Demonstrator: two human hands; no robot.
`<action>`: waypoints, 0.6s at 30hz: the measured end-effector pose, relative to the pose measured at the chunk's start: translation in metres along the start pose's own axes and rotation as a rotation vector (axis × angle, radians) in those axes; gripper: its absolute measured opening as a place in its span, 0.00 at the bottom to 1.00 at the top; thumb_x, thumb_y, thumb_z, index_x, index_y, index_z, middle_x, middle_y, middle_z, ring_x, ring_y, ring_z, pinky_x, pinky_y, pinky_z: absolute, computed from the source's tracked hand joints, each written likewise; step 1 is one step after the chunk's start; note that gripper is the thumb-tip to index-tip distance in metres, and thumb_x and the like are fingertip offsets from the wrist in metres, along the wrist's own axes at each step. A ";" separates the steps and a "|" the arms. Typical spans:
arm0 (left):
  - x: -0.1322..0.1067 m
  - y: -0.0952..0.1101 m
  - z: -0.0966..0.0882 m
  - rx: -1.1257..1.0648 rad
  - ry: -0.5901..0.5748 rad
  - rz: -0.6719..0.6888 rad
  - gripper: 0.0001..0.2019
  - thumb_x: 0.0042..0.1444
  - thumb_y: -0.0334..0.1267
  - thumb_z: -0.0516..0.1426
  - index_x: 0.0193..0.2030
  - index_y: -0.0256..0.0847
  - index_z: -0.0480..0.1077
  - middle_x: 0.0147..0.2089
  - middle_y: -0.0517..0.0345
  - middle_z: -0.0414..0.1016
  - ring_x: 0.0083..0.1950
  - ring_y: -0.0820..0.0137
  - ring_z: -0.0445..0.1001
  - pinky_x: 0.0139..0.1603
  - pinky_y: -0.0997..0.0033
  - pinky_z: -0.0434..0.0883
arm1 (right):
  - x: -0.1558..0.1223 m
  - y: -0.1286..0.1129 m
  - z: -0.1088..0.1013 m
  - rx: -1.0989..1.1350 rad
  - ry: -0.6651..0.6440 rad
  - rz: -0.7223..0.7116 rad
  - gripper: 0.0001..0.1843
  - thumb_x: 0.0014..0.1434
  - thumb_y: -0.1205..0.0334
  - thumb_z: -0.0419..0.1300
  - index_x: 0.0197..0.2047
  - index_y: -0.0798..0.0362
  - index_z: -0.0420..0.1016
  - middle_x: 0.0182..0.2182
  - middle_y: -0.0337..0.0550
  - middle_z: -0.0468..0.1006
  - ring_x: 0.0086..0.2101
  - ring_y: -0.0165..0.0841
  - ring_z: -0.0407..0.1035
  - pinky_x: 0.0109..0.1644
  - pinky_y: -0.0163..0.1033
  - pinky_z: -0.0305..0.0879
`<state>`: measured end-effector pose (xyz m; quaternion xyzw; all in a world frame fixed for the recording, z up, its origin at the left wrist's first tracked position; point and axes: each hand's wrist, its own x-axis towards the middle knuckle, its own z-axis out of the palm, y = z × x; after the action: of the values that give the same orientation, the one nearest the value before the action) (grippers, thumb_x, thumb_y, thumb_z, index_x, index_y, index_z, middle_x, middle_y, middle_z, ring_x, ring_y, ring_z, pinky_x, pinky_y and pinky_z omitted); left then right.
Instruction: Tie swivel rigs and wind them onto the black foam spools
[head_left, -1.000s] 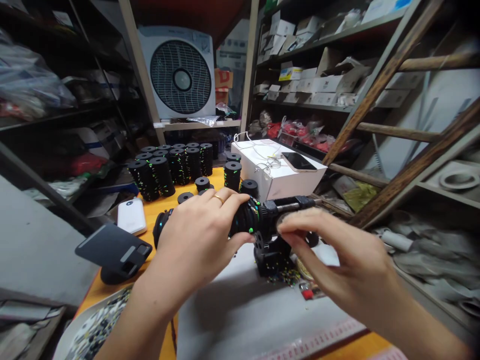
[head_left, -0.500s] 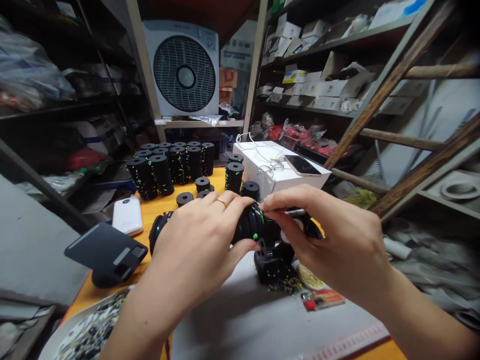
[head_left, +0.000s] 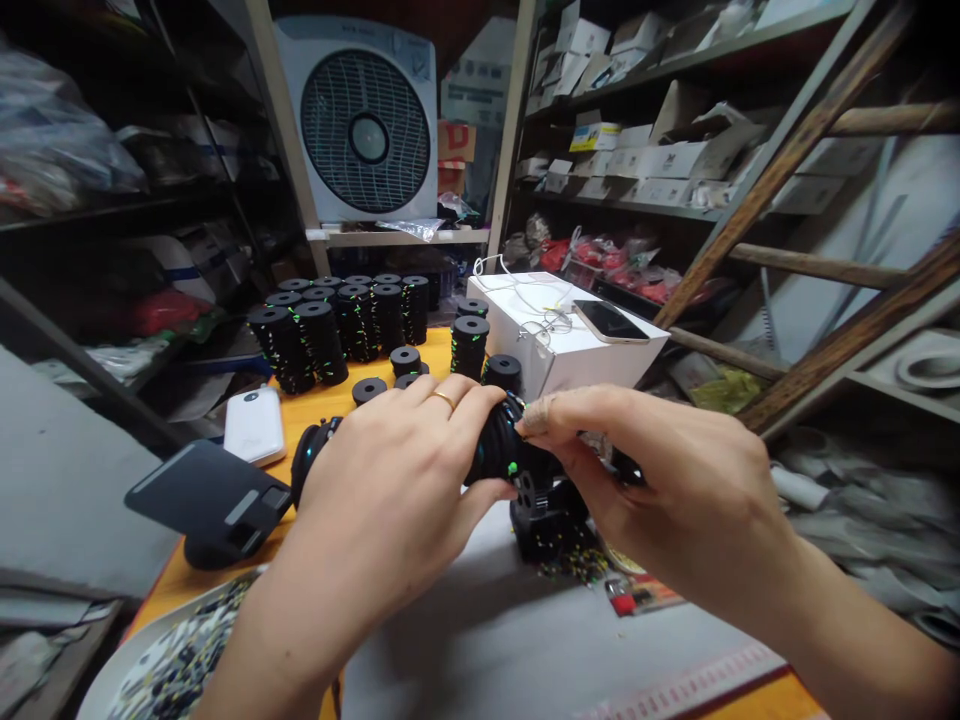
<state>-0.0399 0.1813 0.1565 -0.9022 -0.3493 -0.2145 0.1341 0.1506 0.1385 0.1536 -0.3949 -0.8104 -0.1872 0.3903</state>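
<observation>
Two bare hands meet at the black roll (head_left: 493, 448), which lies sideways above the orange table (head_left: 313, 412), its right end next to a black machine (head_left: 536, 525). A second ago the right hand (head_left: 675, 475) was off to the right of it; now its fingertips are at the roll's right end, drawn close together (what they pinch, if anything, is too small to tell). The left hand (head_left: 390, 470) stays curled around the roll, fingers over the top, thumb on the near side, a smooth gold ring (head_left: 441, 399) on one finger. The roll looks ridged, dotted with green and bluish bits. Behind stand matte, round black stacks (head_left: 319, 345), holed at the centre and flecked bright green. A smooth white box (head_left: 577, 368) carries a glassy phone (head_left: 611, 322).
</observation>
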 end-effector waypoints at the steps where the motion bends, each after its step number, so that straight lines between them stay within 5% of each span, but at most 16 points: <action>1: 0.000 0.000 0.000 -0.002 -0.003 0.001 0.23 0.53 0.47 0.62 0.54 0.43 0.64 0.51 0.53 0.76 0.50 0.55 0.74 0.43 0.54 0.72 | -0.001 0.000 0.000 0.001 -0.005 -0.004 0.08 0.59 0.77 0.57 0.37 0.54 0.71 0.32 0.38 0.80 0.31 0.27 0.75 0.37 0.31 0.68; 10: 0.001 0.000 0.000 -0.025 -0.006 -0.013 0.18 0.56 0.43 0.58 0.53 0.42 0.65 0.50 0.55 0.77 0.50 0.55 0.75 0.43 0.53 0.72 | -0.003 0.000 -0.003 -0.029 -0.134 -0.137 0.08 0.64 0.75 0.53 0.39 0.55 0.70 0.37 0.45 0.80 0.39 0.33 0.76 0.48 0.37 0.71; 18: 0.001 0.001 -0.002 -0.049 -0.017 -0.023 0.16 0.56 0.37 0.55 0.53 0.42 0.66 0.49 0.55 0.77 0.48 0.56 0.75 0.42 0.54 0.72 | -0.006 -0.006 0.001 -0.310 -0.030 -0.420 0.09 0.65 0.75 0.52 0.40 0.60 0.74 0.32 0.52 0.84 0.38 0.41 0.80 0.47 0.41 0.77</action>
<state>-0.0388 0.1808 0.1587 -0.9029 -0.3555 -0.2169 0.1067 0.1474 0.1323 0.1488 -0.2759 -0.8419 -0.3803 0.2656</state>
